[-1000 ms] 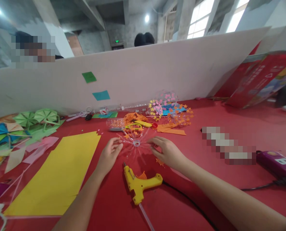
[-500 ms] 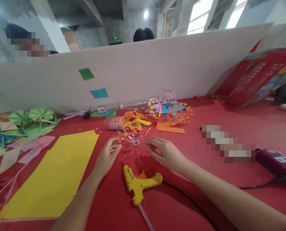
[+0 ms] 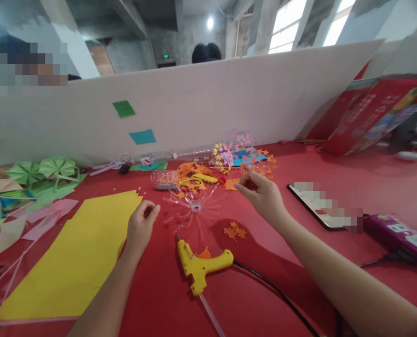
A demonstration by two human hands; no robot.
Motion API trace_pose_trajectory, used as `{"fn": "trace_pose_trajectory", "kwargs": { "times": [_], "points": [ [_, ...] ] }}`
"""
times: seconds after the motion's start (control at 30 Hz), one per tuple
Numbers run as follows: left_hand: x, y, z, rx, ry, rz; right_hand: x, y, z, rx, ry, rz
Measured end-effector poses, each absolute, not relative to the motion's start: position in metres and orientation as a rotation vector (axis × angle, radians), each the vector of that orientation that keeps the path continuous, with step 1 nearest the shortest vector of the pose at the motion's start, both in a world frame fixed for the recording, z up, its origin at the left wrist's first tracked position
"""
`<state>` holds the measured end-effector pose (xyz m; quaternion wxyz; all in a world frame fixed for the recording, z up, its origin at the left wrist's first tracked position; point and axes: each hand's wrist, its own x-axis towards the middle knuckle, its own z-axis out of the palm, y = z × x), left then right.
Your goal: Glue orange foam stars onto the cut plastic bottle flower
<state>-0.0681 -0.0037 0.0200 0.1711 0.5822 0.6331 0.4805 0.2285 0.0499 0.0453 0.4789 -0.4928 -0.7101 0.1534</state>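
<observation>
My left hand (image 3: 141, 225) and right hand (image 3: 264, 195) are curled; I can't tell if either pinches anything. The plastic flower (image 3: 196, 210) sits between them, probably for easy reach, with 1 glue gun (image 3: 198, 267) near.

Splayed plastic (image 3: 196, 207) bars the low way between left hand (image 3: 140, 224) and right hand (image 3: 263, 194); nearer the body, the glue gun (image 3: 199, 269) and its cord (image 3: 276, 289) do. Left of the left hand, flat paper (image 3: 75, 252) leaves passage above. The phone (image 3: 311, 206) lies just right of the right hand; ahead-right of that hand, bare table (image 3: 303, 166) stretches toward the box (image 3: 368, 112).
</observation>
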Motion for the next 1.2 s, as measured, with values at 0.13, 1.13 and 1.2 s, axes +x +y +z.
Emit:
{"fn": "trace_pose_trajectory", "kwargs": {
  "times": [0.13, 1.13, 1.2],
  "points": [
    [-0.068, -0.005, 0.019, 1.657, 1.808, 1.326, 0.232, 0.050, 0.053, -1.265, -1.886, 0.440],
    [0.025, -0.047, 0.056, 1.829, 1.288, 0.979, 0.204, -0.002, 0.064, -1.120, -1.986, 1.245],
    [0.029, -0.047, 0.055, 1.746, 1.271, 1.021, 0.196, -0.005, 0.066, -1.062, -1.939, 1.327]
  ]
}}
